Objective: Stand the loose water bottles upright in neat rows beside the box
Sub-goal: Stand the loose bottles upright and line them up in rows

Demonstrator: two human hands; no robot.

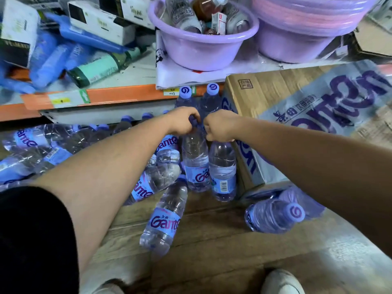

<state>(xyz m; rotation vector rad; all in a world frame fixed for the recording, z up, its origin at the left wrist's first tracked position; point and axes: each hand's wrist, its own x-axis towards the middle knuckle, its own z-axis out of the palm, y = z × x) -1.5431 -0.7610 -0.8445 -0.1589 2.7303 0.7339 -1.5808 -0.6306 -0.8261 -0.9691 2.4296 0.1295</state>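
Observation:
Clear water bottles with purple caps and blue labels fill the wooden floor left of a cardboard box (265, 96). My left hand (183, 122) grips the cap of one upright bottle (195, 160). Right beside it, my right hand (219, 126) is closed over the top of a second upright bottle (222, 172) that stands against the box. Two more bottles (185, 96) stand upright behind them. Loose bottles lie on their sides: one (164, 219) in front, one (273, 215) by the box corner, and several more (42, 145) in a heap at the left.
A low shelf with an orange edge (118, 96) runs behind, carrying purple basins (201, 39), white boxes and blue packs. Torn blue plastic wrap (301, 198) lies at the box's foot. A white shoe (282, 281) shows at the bottom right.

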